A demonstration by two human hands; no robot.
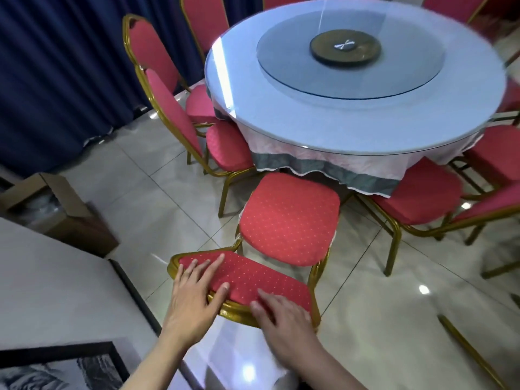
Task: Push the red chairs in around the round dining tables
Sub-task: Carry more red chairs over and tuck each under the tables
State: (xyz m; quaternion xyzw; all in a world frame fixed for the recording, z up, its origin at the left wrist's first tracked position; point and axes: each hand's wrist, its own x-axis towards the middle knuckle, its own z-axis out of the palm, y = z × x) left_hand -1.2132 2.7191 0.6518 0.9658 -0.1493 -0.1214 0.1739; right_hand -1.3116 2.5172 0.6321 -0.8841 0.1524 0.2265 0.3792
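Note:
A red chair with a gold frame [287, 218] stands in front of me, its seat front just at the hanging cloth of the round table [281, 102]. Both my hands rest on top of its backrest [253, 280]. My left hand [197, 294] lies on the left end, thumb hooked over the near edge, fingers spread on the red fabric. My right hand [284, 316] covers the right end, slightly blurred. Other red chairs [225, 144] stand around the table, their seats partly under its edge.
The table carries a glass top and a glass turntable [349, 57]. Dark blue curtains [56, 66] hang at the left. An open cardboard box [56, 209] sits on the tiled floor. A white surface with a framed picture [56, 367] lies at my lower left.

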